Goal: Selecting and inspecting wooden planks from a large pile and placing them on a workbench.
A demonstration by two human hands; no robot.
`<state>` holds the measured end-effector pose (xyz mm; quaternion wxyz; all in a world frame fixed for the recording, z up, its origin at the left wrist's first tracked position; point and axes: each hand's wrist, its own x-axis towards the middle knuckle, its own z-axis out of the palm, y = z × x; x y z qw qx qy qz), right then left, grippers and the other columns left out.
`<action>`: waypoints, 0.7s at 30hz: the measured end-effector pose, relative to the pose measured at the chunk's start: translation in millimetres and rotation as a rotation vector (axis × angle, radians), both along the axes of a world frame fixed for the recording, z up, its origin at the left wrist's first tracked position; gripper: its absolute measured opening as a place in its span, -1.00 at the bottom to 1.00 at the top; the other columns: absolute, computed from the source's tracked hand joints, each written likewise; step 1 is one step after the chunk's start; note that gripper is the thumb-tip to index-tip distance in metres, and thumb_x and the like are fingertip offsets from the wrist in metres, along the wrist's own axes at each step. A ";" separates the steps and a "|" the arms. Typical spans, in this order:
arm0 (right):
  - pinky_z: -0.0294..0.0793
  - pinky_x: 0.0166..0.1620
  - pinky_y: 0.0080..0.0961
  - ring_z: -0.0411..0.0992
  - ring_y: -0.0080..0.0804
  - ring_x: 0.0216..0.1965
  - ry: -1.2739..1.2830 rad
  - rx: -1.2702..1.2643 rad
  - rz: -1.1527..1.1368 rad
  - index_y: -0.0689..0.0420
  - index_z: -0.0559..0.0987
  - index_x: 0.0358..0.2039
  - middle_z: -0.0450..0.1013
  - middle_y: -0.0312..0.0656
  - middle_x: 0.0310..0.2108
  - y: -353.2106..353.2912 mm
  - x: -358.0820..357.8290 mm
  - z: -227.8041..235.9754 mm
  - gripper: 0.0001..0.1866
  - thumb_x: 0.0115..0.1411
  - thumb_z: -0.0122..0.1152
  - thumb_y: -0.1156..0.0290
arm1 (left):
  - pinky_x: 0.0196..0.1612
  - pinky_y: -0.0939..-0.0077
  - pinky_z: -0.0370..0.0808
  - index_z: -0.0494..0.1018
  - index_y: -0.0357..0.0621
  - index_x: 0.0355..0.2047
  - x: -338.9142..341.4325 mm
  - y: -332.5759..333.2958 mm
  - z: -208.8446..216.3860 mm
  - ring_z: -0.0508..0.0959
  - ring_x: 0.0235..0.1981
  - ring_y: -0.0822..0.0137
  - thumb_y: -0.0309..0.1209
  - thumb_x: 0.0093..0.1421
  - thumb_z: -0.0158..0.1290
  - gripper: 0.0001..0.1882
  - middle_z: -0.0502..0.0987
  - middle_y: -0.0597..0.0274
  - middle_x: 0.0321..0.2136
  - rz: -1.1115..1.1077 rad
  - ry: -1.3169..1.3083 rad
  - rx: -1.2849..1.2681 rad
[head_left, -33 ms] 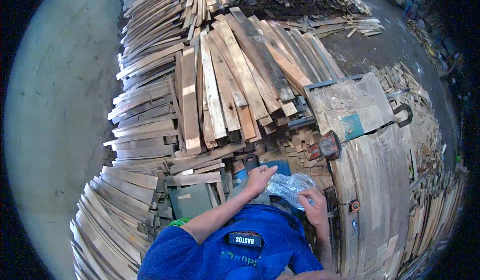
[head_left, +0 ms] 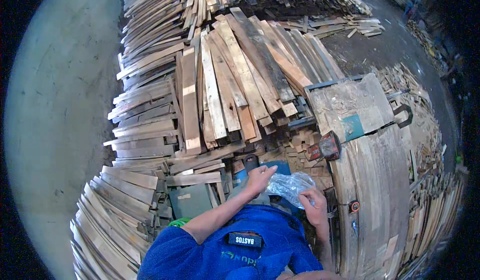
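A crumpled clear plastic bag (head_left: 290,186) stretches between my two hands, just in front of my blue shirt. My left hand (head_left: 260,179) is closed at the bag's left end, its fingertips pinched together. At the right end, my right hand (head_left: 314,204) has its fingers curled onto the plastic. I cannot make out anything inside the bag. Below it lies a blue surface (head_left: 283,167), partly hidden by the bag and my left hand.
Long boards (head_left: 235,75) are piled ahead, and more stacked boards (head_left: 115,210) lie to the left. On my right stands a wooden workbench (head_left: 375,180) with an orange tape measure (head_left: 354,206). A red and black box-like object (head_left: 325,147) sits at its near corner. Small wood offcuts (head_left: 302,145) cover the ground.
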<state>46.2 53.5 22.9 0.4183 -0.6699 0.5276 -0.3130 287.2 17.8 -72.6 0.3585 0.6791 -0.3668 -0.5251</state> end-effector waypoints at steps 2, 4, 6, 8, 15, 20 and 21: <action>0.48 -0.18 -0.37 0.52 -0.25 -0.30 0.007 0.027 -0.030 0.25 0.58 -0.33 0.52 -0.09 -0.37 -1.0 -1.9 3.5 -0.90 0.16 0.27 0.50 | -0.53 0.47 0.25 0.40 -0.09 -0.69 1.3 -1.9 6.2 0.29 -0.60 0.57 -0.02 0.22 0.20 -0.50 0.35 0.43 -0.70 -0.021 -0.015 0.010; 0.48 -0.17 -0.39 0.51 -0.30 -0.29 -0.038 0.103 -0.091 0.24 0.57 -0.29 0.52 -0.12 -0.36 0.7 -11.9 -15.8 -0.87 0.16 0.26 0.47 | -0.51 0.49 0.30 0.45 -0.09 -0.59 0.7 -3.2 17.6 0.34 -0.56 0.55 -0.01 0.22 0.20 -0.55 0.41 0.42 -0.62 -0.039 0.161 0.129; 0.48 -0.17 -0.42 0.50 -0.36 -0.28 -0.114 0.191 -0.143 0.24 0.57 -0.26 0.53 -0.14 -0.33 -1.5 -8.1 -18.0 -0.83 0.16 0.27 0.44 | -0.47 0.50 0.37 0.47 -0.10 -0.46 4.4 -2.5 21.6 0.41 -0.51 0.53 0.00 0.23 0.20 -0.58 0.48 0.38 -0.51 -0.047 0.338 0.212; 0.48 -0.17 -0.45 0.49 -0.41 -0.25 -0.209 0.290 -0.200 0.24 0.57 -0.23 0.54 -0.15 -0.30 -4.2 -0.1 -14.9 -0.78 0.15 0.29 0.41 | -0.42 0.50 0.48 0.47 -0.12 -0.29 6.3 -2.9 17.3 0.51 -0.44 0.50 0.00 0.24 0.19 -0.58 0.53 0.34 -0.39 -0.060 0.531 0.254; 0.44 -0.24 -0.60 0.45 -0.61 -0.36 -0.243 0.505 -0.104 0.26 0.60 -0.23 0.55 -0.32 -0.39 1.4 -12.1 -70.9 -0.78 0.20 0.30 0.37 | -0.37 0.54 0.53 0.49 -0.20 -0.09 2.3 -6.4 49.4 0.57 -0.37 0.48 -0.14 0.17 0.27 -0.55 0.58 0.29 -0.34 -0.217 0.715 0.268; 0.36 -0.34 -0.68 0.39 -0.70 -0.41 -0.350 0.463 -0.252 0.24 0.62 -0.23 0.52 -0.35 -0.42 -6.9 -21.2 -61.4 -0.86 0.22 0.24 0.49 | -0.25 0.47 0.60 0.44 -0.18 -0.08 7.4 -11.2 33.9 0.60 -0.25 0.41 -0.39 0.09 0.33 -0.58 0.58 0.24 -0.28 -0.173 0.475 0.254; 0.34 -0.36 -0.69 0.38 -0.71 -0.42 -0.359 0.406 -0.293 0.23 0.62 -0.22 0.51 -0.35 -0.42 -8.5 -21.4 -61.1 -0.86 0.22 0.23 0.51 | -0.26 0.51 0.53 0.48 -0.16 -0.15 6.5 -9.2 19.1 0.56 -0.31 0.43 -0.35 0.06 0.36 -0.61 0.58 0.25 -0.31 -0.167 0.268 0.119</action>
